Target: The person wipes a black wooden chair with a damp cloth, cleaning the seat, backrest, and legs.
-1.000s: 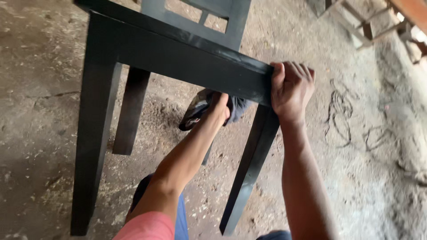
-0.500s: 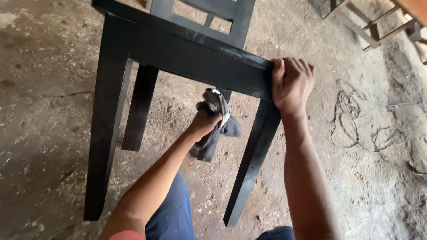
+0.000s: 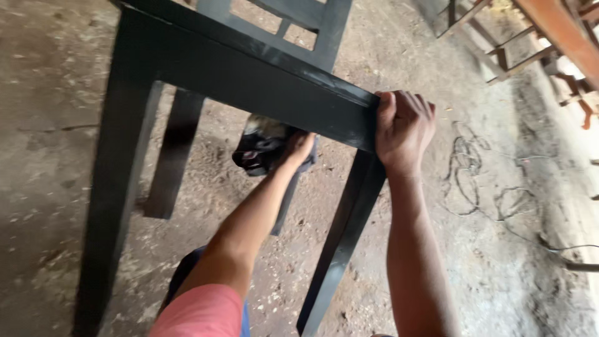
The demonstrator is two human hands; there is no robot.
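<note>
Chair (image 3: 249, 81) corner in right hand's (image 3: 402, 128) grip — left hand (image 3: 299, 146) clutching rag (image 3: 262, 146) beneath rail.

One head-worn view looks steeply down, close over the chair frame (image 3: 249, 75).

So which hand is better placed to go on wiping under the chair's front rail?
Probably the left hand: it holds the dark rag just under the black chair's front rail. The right hand is busy in a grip on the rail's corner.
</note>
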